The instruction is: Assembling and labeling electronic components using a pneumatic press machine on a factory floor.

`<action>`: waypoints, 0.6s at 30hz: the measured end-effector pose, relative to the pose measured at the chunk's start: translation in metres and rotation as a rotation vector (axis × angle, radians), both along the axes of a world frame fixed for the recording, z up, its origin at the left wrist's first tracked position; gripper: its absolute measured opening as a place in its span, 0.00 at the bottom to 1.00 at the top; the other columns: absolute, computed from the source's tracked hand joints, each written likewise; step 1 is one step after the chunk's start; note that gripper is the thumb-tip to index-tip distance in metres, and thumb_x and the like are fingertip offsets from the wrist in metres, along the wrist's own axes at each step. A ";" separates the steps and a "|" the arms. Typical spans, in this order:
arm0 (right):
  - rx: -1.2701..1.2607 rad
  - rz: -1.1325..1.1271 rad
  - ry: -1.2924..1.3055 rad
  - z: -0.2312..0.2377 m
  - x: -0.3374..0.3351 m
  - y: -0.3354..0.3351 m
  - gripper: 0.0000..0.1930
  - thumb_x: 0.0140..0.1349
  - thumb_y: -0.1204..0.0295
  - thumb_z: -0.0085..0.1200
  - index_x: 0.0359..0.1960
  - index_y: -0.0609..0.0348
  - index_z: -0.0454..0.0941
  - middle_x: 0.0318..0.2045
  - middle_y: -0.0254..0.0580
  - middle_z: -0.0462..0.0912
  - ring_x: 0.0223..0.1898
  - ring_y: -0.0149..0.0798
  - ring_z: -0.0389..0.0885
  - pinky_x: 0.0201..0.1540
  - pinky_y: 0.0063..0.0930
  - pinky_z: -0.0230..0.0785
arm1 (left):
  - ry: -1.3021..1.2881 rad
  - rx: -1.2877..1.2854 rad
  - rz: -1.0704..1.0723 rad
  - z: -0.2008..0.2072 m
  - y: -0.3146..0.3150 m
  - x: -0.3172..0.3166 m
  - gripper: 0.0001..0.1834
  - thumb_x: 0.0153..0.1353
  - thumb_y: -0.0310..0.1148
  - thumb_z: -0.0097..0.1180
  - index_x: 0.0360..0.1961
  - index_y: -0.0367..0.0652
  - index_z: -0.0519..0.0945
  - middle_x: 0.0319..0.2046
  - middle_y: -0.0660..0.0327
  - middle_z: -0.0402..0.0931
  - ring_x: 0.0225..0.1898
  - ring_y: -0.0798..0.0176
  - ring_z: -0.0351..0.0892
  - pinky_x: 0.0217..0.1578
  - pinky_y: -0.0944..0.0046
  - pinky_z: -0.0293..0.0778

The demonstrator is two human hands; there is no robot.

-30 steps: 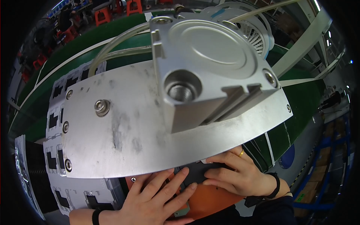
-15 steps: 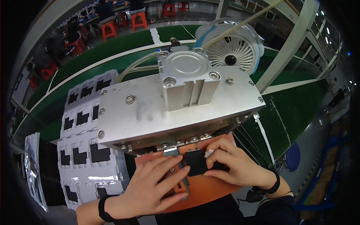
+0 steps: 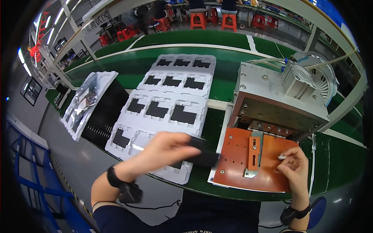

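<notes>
My left hand [image 3: 163, 150] pinches a flat black part [image 3: 204, 155] between thumb and fingers. The part is smeared by motion and hangs between the white trays and the metal press. At the right side of the orange base plate [image 3: 237, 163], my right hand [image 3: 296, 165] is curled, with a small white piece [image 3: 281, 156] at its index finger; what the piece is I cannot make out. On the plate lies a slotted orange block [image 3: 254, 153] with a grey metal strip [image 3: 260, 145] beside it. Above the plate's far edge stands the press [image 3: 279, 99].
White moulded trays [image 3: 134, 93] hold several black L-shaped parts [image 3: 157, 110]. Left of them, a tray with clear film [image 3: 83, 103] tops a black stack [image 3: 105, 118]. A round white fan [image 3: 320, 83] stands behind the press. People sit on red stools [image 3: 229, 21] far off.
The view has swung left. My left hand has left the orange plate and moved left with the black part. My right hand has come away from that part and stays over the plate.
</notes>
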State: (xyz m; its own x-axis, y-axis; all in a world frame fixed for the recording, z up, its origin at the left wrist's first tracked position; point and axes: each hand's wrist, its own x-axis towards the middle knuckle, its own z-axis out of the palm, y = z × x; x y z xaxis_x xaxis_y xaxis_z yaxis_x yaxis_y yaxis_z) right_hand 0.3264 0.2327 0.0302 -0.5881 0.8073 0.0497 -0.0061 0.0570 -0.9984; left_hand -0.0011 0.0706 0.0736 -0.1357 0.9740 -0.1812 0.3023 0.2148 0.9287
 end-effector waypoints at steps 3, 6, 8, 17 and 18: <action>-0.007 -0.005 0.065 0.001 0.004 0.003 0.08 0.55 0.82 0.58 0.35 0.63 0.71 0.28 0.36 0.76 0.27 0.25 0.77 0.30 0.17 0.72 | 0.055 -0.084 0.282 -0.003 -0.042 -0.065 0.07 0.60 0.30 0.60 0.35 0.36 0.82 0.22 0.73 0.73 0.22 0.83 0.63 0.21 0.78 0.59; -0.006 0.034 0.048 0.004 -0.002 0.000 0.08 0.56 0.82 0.57 0.34 0.63 0.71 0.27 0.35 0.76 0.27 0.25 0.77 0.29 0.16 0.71 | 0.081 -0.164 0.415 -0.008 -0.080 -0.112 0.11 0.59 0.32 0.61 0.39 0.36 0.83 0.23 0.73 0.75 0.20 0.84 0.62 0.20 0.80 0.58; -0.001 0.041 0.050 0.004 -0.004 -0.001 0.07 0.56 0.82 0.57 0.34 0.63 0.71 0.27 0.35 0.76 0.27 0.24 0.77 0.29 0.16 0.71 | 0.066 -0.198 0.432 -0.023 -0.095 -0.124 0.15 0.56 0.32 0.64 0.42 0.33 0.83 0.22 0.71 0.76 0.19 0.82 0.64 0.19 0.79 0.58; 0.068 0.014 -0.007 0.000 0.000 -0.001 0.07 0.56 0.81 0.56 0.33 0.62 0.71 0.26 0.33 0.75 0.25 0.24 0.75 0.29 0.15 0.69 | 1.030 0.246 0.625 -0.032 -0.083 -0.092 0.16 0.48 0.36 0.69 0.35 0.36 0.84 0.18 0.55 0.75 0.19 0.64 0.74 0.23 0.64 0.70; 0.069 -0.005 -0.022 -0.002 -0.003 0.001 0.06 0.57 0.81 0.56 0.33 0.62 0.71 0.26 0.33 0.75 0.25 0.24 0.75 0.29 0.15 0.68 | 0.857 0.236 0.620 -0.022 -0.073 -0.086 0.15 0.53 0.37 0.66 0.34 0.35 0.84 0.19 0.58 0.76 0.19 0.68 0.73 0.23 0.66 0.70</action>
State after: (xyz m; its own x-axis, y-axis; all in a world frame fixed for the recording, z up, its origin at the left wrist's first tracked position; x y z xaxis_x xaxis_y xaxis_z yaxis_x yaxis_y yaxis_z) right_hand 0.3236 0.2334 0.0283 -0.5857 0.8052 0.0927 0.0159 0.1257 -0.9919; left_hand -0.0870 -0.0023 0.0520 -0.6087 0.6902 0.3913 0.7708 0.3976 0.4978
